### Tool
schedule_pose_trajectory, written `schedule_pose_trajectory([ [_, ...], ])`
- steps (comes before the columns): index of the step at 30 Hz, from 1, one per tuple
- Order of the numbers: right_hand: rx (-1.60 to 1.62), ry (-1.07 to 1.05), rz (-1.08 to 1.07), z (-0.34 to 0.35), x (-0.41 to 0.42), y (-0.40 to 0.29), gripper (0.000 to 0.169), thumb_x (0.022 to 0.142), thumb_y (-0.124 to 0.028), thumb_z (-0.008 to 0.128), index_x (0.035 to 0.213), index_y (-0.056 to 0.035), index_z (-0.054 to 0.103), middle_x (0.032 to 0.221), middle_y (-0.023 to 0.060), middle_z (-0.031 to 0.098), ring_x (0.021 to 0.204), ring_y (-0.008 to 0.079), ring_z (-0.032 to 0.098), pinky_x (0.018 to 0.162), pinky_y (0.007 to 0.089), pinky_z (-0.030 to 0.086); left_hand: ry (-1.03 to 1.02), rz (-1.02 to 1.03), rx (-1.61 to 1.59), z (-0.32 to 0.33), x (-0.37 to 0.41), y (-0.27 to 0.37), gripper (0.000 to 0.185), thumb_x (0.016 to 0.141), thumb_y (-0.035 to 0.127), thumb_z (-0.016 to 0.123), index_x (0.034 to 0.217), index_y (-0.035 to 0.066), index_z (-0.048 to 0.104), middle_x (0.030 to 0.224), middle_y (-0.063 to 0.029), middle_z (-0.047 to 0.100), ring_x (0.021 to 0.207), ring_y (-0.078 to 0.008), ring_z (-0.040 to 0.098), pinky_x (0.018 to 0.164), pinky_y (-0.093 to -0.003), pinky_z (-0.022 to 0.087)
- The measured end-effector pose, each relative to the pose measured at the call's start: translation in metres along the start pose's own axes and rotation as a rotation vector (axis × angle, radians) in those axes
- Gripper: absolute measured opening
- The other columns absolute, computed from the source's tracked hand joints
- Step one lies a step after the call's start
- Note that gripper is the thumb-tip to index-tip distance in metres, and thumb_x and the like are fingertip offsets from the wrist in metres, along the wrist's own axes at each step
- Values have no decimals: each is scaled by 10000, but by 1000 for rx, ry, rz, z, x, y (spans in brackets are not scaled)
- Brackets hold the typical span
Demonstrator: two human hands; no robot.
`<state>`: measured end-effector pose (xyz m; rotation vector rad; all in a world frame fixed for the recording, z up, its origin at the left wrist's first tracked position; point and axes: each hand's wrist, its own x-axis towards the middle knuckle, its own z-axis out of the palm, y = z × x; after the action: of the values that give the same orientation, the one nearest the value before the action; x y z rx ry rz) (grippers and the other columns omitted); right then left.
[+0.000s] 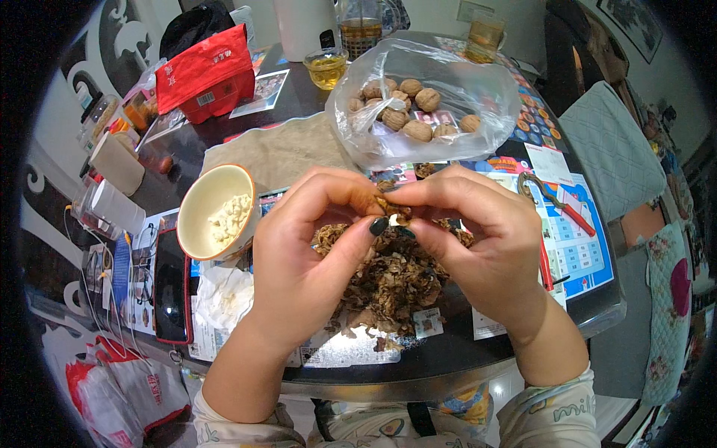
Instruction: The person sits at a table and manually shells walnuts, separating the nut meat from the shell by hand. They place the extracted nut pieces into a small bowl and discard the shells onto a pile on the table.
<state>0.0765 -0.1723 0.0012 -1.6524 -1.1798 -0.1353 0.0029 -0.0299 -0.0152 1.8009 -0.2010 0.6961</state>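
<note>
My left hand [305, 241] and my right hand [482, 241] meet over the table, pinching a small walnut piece [394, 210] between thumbs and fingertips. Part of the piece is brown; a pale bit of kernel shows at its lower side. Below them lies a heap of brown walnut shells and skins [395, 280], partly covered by the hands. Left of my left hand, a cream bowl with an orange rim [193, 215] holds pale peeled kernels [231, 217]. Beyond my fingers, a clear plastic bag [487, 115] lies open around several whole walnuts [417, 130].
Red-handled pliers [566, 206] rest on papers at the right. A crumpled tissue [224, 294] and a phone [172, 285] lie at the left. Behind are a beige towel [285, 148], a red pouch [207, 75] and a glass cup of yellow liquid [326, 70].
</note>
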Motion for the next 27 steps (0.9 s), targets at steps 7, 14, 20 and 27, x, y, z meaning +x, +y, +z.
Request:
schedule_pose_trajectory([
  [7,362,-68,314,6,-3,2,250,735,-20,547,967,39,473,950,77,509,879,128,513,763,233,419,34,-62,-105,4,-1,-3,99,713,-7,503,808,-19,476,849,-72,467,754,-111,487,672,-212,406],
  [14,387,7,268,10,-3,9,164,712,-10,542,873,16,527,783,95,578,704,129,569,654,241,452,29,3,60,5,-1,-4,99,699,13,523,778,-8,467,819,-78,453,720,-135,471,636,-227,397],
  [20,572,-150,529,1,4,0,202,747,-28,535,922,70,519,846,95,559,712,113,549,656,213,457,44,135,349,2,0,-1,113,664,-23,514,763,-7,462,800,-106,456,677,-194,484,604,-261,401],
  [27,864,-329,624,-8,3,16,225,768,-92,508,926,67,522,811,97,561,637,119,553,568,216,470,134,200,461,-3,5,-2,118,653,-38,504,759,-13,456,767,-110,460,668,-205,486,601,-269,399],
])
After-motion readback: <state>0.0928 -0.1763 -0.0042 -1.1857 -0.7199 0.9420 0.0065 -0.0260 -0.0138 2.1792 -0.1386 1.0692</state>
